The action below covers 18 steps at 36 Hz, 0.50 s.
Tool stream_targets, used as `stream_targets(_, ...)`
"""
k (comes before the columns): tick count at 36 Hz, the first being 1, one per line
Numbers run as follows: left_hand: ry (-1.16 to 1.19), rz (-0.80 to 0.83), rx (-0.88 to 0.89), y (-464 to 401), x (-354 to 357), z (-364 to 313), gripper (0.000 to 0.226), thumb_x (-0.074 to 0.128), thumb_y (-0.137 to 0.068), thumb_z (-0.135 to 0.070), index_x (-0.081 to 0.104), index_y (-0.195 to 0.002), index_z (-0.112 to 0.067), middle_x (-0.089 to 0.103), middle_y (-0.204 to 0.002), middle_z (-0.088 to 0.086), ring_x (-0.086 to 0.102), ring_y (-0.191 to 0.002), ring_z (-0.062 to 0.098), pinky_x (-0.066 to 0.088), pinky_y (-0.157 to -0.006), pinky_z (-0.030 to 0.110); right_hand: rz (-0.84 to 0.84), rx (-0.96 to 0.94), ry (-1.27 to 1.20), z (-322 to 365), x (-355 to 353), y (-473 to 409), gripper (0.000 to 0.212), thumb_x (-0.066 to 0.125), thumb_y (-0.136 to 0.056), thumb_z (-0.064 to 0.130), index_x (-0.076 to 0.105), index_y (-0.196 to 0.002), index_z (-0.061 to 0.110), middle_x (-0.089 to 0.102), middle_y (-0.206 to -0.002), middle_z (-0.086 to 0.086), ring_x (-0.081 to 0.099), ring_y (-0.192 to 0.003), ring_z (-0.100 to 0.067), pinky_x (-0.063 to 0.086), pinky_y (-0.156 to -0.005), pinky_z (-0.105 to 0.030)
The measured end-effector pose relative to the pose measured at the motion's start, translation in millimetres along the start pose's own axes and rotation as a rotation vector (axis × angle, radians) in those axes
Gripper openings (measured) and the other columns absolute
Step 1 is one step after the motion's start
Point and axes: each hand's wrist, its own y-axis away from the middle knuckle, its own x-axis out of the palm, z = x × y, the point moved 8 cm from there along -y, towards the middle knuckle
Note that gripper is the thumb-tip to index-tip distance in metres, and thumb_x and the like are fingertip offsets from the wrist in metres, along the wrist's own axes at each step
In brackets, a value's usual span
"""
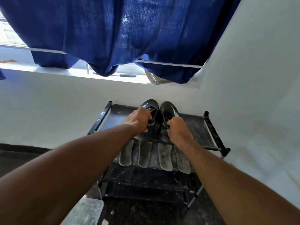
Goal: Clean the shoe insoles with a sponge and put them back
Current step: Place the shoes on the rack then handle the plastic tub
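Up top, the rack (211, 127) carries 2 black shoes lettered "SPO", left hand (138, 119) fingers grasping the left shoe (150, 104), right hand (177, 129) the right shoe (168, 109), with 4 insoles (144, 155) below.

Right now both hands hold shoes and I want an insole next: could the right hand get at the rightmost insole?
Probably yes, once freed: the right hand grips the right shoe directly above the rightmost insole, which lies uncovered on the lower shelf.

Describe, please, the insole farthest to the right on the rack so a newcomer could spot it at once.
Find the black shoe rack against the white wall under the blue curtain. On the shelf below its top tier lie four grey insoles in a row. The wanted insole is the rightmost, beside the right forearm and reaching closest to the camera.
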Motion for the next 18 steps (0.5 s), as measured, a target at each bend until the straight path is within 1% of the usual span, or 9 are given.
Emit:
stream_targets(2, -0.08, -0.016, 0.044, -4, 2, -2, 0.009, 0.059, -0.09, -0.013, 0.066, -0.084, -0.016, 0.073, -0.08, 0.008, 0.068, -0.074, 0.024, 0.043, -0.06, 0.031, 0.004, 0.016, -0.009, -1, 1, 1, 0.03, 0.059, -0.092, 0.002, 0.072, -0.119, 0.006, 0.065, -0.123, -0.014, 0.065, -0.109, -0.033, 0.052, -0.091, -0.031)
stream_targets(4, -0.15, 0.001, 0.075, -7, 2, -5, 0.01, 0.064, -0.088, -0.006, 0.067, -0.09, -0.015, 0.072, -0.092, 0.011, 0.068, -0.083, 0.028, 0.049, -0.068, 0.034, -0.035, 0.01, -0.037, 0, -1, 1, 0.027, 0.059, -0.09, 0.0, 0.074, -0.112, 0.006, 0.067, -0.114, -0.015, 0.067, -0.102, -0.033, 0.054, -0.086, -0.031)
stream_targets(7, -0.259, 0.0, 0.173, -5, 3, -14, 0.021, 0.069, -0.086, 0.0, 0.071, -0.102, -0.012, 0.071, -0.1, 0.011, 0.069, -0.091, 0.03, 0.055, -0.075, 0.035, -0.073, -0.027, -0.051, 4, -4, 3, 0.021, 0.059, -0.087, -0.004, 0.075, -0.101, 0.002, 0.067, -0.101, -0.016, 0.066, -0.096, -0.035, 0.056, -0.079, -0.037)
stream_targets(9, -0.321, -0.019, 0.225, -3, 3, -17, 0.029, 0.07, -0.086, -0.001, 0.071, -0.111, -0.015, 0.07, -0.109, 0.01, 0.068, -0.099, 0.031, 0.055, -0.078, 0.036, -0.081, -0.043, -0.03, 7, -6, 7, 0.022, 0.059, -0.088, -0.005, 0.071, -0.105, 0.001, 0.064, -0.106, -0.016, 0.061, -0.103, -0.035, 0.055, -0.084, -0.041)
stream_targets(10, -0.343, -0.036, 0.255, -1, 4, -18, 0.034, 0.07, -0.087, -0.002, 0.07, -0.117, -0.017, 0.068, -0.117, 0.009, 0.066, -0.106, 0.03, 0.055, -0.082, 0.037, -0.088, -0.045, 0.0, 8, -8, 10, 0.024, 0.059, -0.088, -0.004, 0.069, -0.11, 0.002, 0.062, -0.112, -0.015, 0.057, -0.109, -0.034, 0.054, -0.088, -0.044)
stream_targets(12, -0.386, -0.066, 0.303, 3, 6, -18, 0.044, 0.071, -0.088, -0.009, 0.064, -0.13, -0.02, 0.06, -0.134, 0.007, 0.057, -0.123, 0.029, 0.05, -0.097, 0.041, -0.1, -0.061, 0.079, 14, -10, 16, 0.032, 0.059, -0.089, 0.0, 0.062, -0.12, 0.007, 0.057, -0.123, -0.013, 0.048, -0.119, -0.032, 0.048, -0.096, -0.045)
stream_targets(14, -0.404, -0.091, 0.318, 10, 6, -17, 0.053, 0.071, -0.09, -0.015, 0.056, -0.14, -0.02, 0.052, -0.145, 0.007, 0.047, -0.135, 0.028, 0.039, -0.107, 0.043, -0.124, -0.089, 0.117, 22, -15, 24, 0.038, 0.059, -0.09, 0.005, 0.057, -0.128, 0.01, 0.052, -0.131, -0.011, 0.041, -0.125, -0.031, 0.044, -0.101, -0.046)
stream_targets(16, -0.386, -0.095, 0.316, 22, 4, -17, 0.061, 0.071, -0.09, -0.019, 0.048, -0.147, -0.021, 0.047, -0.151, 0.007, 0.041, -0.14, 0.027, 0.032, -0.111, 0.046, -0.151, -0.124, 0.149, 31, -22, 29, 0.043, 0.06, -0.09, 0.009, 0.055, -0.132, 0.011, 0.05, -0.136, -0.011, 0.038, -0.129, -0.031, 0.04, -0.105, -0.047)
stream_targets(18, -0.289, -0.108, 0.301, 33, -1, -16, 0.066, 0.071, -0.09, -0.022, 0.044, -0.151, -0.023, 0.047, -0.152, 0.005, 0.039, -0.142, 0.027, 0.028, -0.113, 0.047, -0.185, -0.159, 0.168, 42, -31, 33, 0.045, 0.062, -0.089, 0.011, 0.056, -0.134, 0.012, 0.05, -0.135, -0.01, 0.038, -0.128, -0.03, 0.04, -0.105, -0.047)
